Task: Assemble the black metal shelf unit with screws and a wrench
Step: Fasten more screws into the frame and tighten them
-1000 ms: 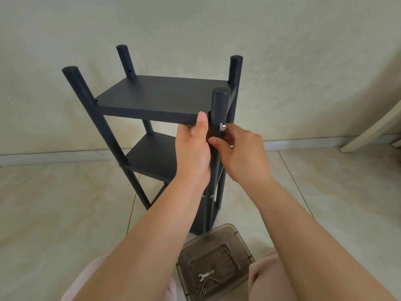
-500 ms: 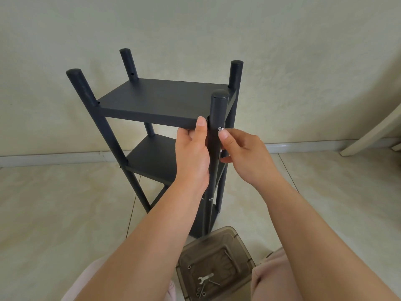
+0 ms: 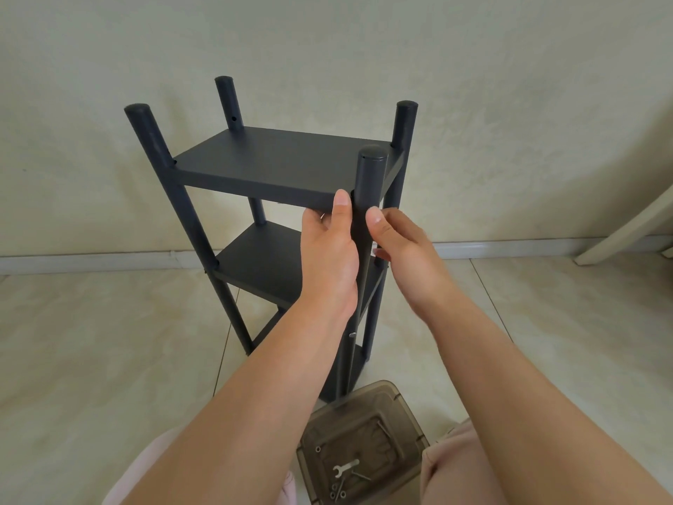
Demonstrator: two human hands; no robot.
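The black metal shelf unit with 4 round posts and flat rectangular shelves (image 3: 276, 165) stands upright on the pale glossy tiled floor (image 3: 109, 340), in front of the cream plastered wall (image 3: 327, 41). The person's left hand (image 3: 329, 256) holds the front right corner of the top shelf: the thumb lies straight up along the shelf edge, touching the near front post (image 3: 369, 184), and the other fingers are curled under the shelf board, so the hand is clamped on the unit. The right hand (image 3: 404, 249) is on the other side of the same post, just beside the left thumb; its thumb tip presses against the post, and its fingers are curled behind the post. Whether they pinch a screw there cannot be told, because the hand is blurred and only a small pale spot shows between post and fingers. Lower on this post, below both wrists, 1 small silver screw head (image 3: 351, 335) sticks out. Below the forearms, near the foot of the unit, a brown translucent plastic box (image 3: 404, 406) sits on the floor. Inside it lie a small silver flat wrench (image 3: 345, 467), a thin dark hex key (image 3: 384, 430), and a few small silver screws and nuts (image 3: 338, 493). Pink fabric over the person's knees (image 3: 455, 464) shows at both sides of the box. To the far right of the right hand, a pale slanted furniture leg (image 3: 626, 231) touches the floor by the white baseboard (image 3: 91, 258).
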